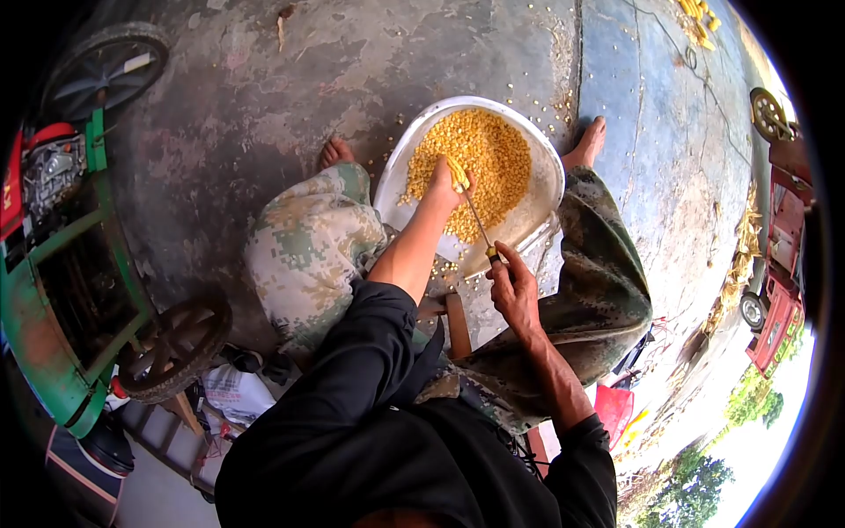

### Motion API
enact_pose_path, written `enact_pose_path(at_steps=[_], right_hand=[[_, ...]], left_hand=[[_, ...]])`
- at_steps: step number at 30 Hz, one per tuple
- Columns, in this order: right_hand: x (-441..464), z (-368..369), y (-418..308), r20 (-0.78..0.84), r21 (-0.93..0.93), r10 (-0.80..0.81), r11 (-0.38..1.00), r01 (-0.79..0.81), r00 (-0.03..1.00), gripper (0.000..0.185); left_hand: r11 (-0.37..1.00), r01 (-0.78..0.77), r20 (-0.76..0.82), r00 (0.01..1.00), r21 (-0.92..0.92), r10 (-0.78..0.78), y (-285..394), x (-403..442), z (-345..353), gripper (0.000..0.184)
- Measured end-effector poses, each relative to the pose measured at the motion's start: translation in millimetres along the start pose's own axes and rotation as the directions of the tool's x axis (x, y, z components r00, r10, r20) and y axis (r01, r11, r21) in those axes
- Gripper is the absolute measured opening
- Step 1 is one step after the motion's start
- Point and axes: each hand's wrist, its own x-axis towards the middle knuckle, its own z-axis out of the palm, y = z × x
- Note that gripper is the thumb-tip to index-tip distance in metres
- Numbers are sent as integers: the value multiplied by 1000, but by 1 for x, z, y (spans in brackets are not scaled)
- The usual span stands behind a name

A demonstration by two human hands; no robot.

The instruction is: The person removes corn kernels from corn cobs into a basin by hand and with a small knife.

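Note:
My left hand [444, 187] is closed around a yellow corn cob [457, 172], held over the basin. A screwdriver [479, 222] with a dark and yellow handle is in my right hand [517, 292], its thin metal shaft slanting up to the cob. The tip is at or against the kernels; exact contact is too small to tell. Beneath both lies a white basin [547, 167] holding many loose corn kernels [484, 145]. It stands on the floor between my bare feet.
A green-framed machine [66, 290] with wheels and an engine stands at the left. Loose kernels lie scattered over the concrete floor [238, 97]. More corn cobs [698, 19] are at the upper right. A red vehicle [782, 255] is at the far right.

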Motion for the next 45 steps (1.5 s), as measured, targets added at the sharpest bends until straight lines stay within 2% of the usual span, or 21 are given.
enact_pose_path(at_steps=[1,3,16,18,19,21,24,25,30,32,34,36,37,38,39,40,41,42,44,45], right_hand=[[0,0,-1,0,0,1,1000,-1,1000,38],[0,-1,-6,79,222,95,969,-110,992,43],[1,0,-12,54,249,135,958,-145,989,40],[1,-1,-9,27,152,123,980,-125,992,38],[1,0,-5,23,152,125,980,-127,992,38],[2,3,4,-19,-146,-30,989,27,999,40],[3,5,2,-31,-228,-68,972,59,997,39],[4,8,-1,-83,-275,-127,956,99,988,32],[12,17,-13,-98,-376,-253,905,200,962,32],[17,19,-16,-94,-329,-116,941,79,989,33],[23,28,-3,-138,-298,-116,952,70,984,34],[37,39,-16,-174,-134,17,990,-41,985,35],[39,33,-31,-102,75,234,971,-228,967,36],[41,28,-38,-80,57,278,960,-274,957,36],[45,25,-22,-96,-125,104,985,-116,990,35],[47,24,-8,-87,-302,-75,952,45,993,35],[47,24,-10,-97,-301,-79,952,47,992,35],[42,26,-14,-101,-322,-98,945,61,990,34],[40,30,-15,-87,-346,-117,935,80,989,34],[41,28,-12,-92,-345,-116,935,77,989,33]], left_hand=[[1000,4,13,1000,2,-4,0,1,-1,47],[1000,8,27,1000,4,-8,1,0,0,48],[1000,-15,37,999,22,14,1,13,-8,56],[1000,-13,28,1000,23,13,-1,13,-9,57],[994,-59,27,998,86,57,-5,12,-10,57],[975,-109,68,993,195,97,-10,11,-13,60],[975,-115,26,993,189,112,-11,1,-9,62],[977,-116,-18,992,177,121,-12,-2,-4,66],[970,-81,21,997,228,79,-4,25,-10,66],[964,-86,-20,995,252,93,-1,25,-10,68],[971,-106,-70,990,216,123,-6,17,-5,69],[960,-132,3,991,248,135,-5,26,-5,66],[978,-123,14,992,168,122,-6,26,-8,62],[980,-122,7,992,160,122,-6,26,-13,62],[956,-131,-58,987,262,151,-6,27,-17,62],[921,-131,-112,977,367,183,-4,28,-18,62],[964,-47,158,987,263,5,4,48,-39,68],[965,-47,157,988,258,6,2,51,-36,68],[956,-118,-49,990,268,135,0,56,-30,68],[955,-81,-34,995,286,94,1,27,-19,66]])
